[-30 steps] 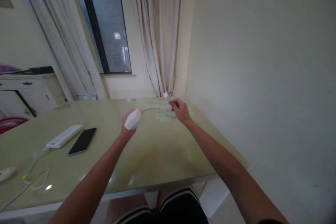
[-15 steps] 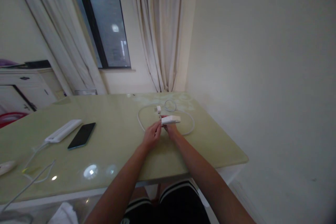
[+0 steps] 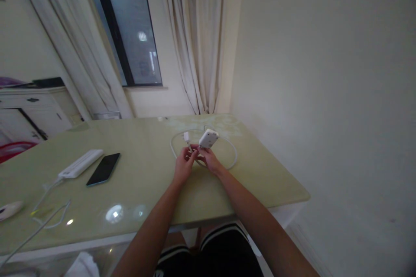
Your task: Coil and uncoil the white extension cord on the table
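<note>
My right hand is closed around the near end of a small white power strip. The strip is tilted up, and a face with small dark marks shows. My left hand, fingers pinched, grips the cord just below a white plug, whose prongs are too small to make out. Both hands meet above the table, fingertips close together or touching. A white cord lies in a wide loop on the table behind and around them.
A black phone lies on the pale green table, left of my arms. Beside it sits a longer white power strip with its cord. At the far left are a white mouse-like object and a thin cable. A wall borders the right.
The held power strip has turned from edge-on to tilted up, showing a broad face. The plug has moved left, and my left hand has shifted slightly left with it.
</note>
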The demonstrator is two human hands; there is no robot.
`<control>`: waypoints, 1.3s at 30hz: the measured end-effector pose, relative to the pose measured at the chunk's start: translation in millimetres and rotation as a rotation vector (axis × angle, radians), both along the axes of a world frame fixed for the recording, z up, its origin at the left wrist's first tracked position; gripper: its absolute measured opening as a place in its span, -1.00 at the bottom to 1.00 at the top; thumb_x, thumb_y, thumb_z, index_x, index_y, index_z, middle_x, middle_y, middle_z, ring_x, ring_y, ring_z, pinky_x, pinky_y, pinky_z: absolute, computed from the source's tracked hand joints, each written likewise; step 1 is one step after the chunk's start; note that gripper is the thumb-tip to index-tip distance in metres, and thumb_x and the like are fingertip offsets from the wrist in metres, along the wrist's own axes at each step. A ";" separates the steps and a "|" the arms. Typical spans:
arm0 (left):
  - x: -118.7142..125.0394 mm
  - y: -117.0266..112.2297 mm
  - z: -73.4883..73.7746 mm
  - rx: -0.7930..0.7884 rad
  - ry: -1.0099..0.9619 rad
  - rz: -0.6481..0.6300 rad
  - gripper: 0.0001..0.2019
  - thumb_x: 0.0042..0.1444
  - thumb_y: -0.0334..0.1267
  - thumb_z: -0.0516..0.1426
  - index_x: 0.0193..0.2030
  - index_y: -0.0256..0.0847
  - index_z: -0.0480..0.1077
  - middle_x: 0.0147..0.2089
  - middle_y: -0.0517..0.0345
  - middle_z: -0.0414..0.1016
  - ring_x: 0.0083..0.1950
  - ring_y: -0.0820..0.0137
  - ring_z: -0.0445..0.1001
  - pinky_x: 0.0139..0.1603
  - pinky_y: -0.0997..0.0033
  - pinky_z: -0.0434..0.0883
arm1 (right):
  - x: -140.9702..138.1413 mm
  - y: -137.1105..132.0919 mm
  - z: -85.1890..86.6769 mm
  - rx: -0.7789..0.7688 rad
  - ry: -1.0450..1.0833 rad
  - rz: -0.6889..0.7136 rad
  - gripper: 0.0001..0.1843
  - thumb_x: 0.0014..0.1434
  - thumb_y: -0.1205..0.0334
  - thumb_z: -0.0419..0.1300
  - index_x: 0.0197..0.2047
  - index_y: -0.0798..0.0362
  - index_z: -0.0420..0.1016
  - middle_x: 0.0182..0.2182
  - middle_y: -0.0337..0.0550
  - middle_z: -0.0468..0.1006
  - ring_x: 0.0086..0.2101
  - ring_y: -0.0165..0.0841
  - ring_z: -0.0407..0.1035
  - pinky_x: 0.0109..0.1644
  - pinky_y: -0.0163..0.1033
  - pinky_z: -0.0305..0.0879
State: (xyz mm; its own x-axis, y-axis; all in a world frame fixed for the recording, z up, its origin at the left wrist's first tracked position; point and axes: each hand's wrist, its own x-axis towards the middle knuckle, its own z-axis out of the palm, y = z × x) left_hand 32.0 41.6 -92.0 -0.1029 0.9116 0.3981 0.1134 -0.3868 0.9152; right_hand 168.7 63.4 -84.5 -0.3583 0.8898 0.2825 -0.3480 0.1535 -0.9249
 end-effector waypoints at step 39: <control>-14.5 -3.1 -19.8 0.508 0.527 0.254 -0.81 0.32 -0.16 0.14 -0.26 -0.18 0.48 -0.25 0.04 0.51 -0.25 0.39 0.51 -0.19 0.47 0.43 | -3.6 -3.1 -6.5 0.113 -0.274 -0.559 -0.55 0.24 -0.18 0.15 -0.08 0.05 0.42 -0.34 -0.18 0.57 -0.46 -0.41 0.46 -0.43 -0.36 0.39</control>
State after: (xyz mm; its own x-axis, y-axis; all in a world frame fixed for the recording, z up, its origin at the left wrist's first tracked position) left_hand 17.5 38.5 -111.9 0.0344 0.5774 0.8158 0.6259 -0.6488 0.4328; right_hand 165.0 60.3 -91.0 0.0793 0.9336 0.3494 0.0601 0.3454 -0.9365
